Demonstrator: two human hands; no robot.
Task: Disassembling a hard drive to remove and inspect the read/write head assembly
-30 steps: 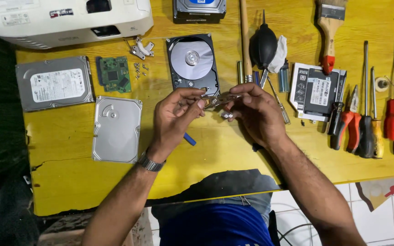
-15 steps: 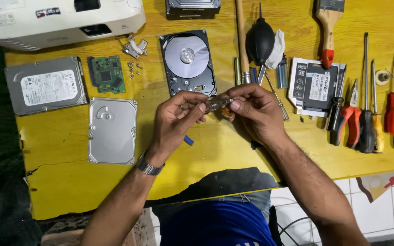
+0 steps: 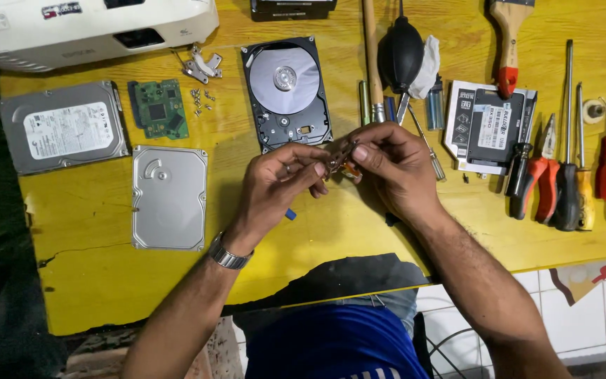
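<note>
The yellow worktop [image 3: 92,295] carries the same spread as a second ago, only sitting a little lower and to the right in view, since the head camera has shifted. The white projector [image 3: 71,28] lies along the far left edge, with a closed hard drive [image 3: 64,126] below it and a loose silver drive cover [image 3: 170,198] beside that. The opened hard drive [image 3: 287,92], platter bare, sits just beyond the hands, where it was before. The left hand [image 3: 275,186] and the right hand [image 3: 394,165] have stayed together above the worktop, each with fingertips pinched shut on the small metal part [image 3: 341,163] (an orange strip shows on it) held between them, just in front of the opened drive. The green circuit board [image 3: 159,109] lies between the two drives.
</note>
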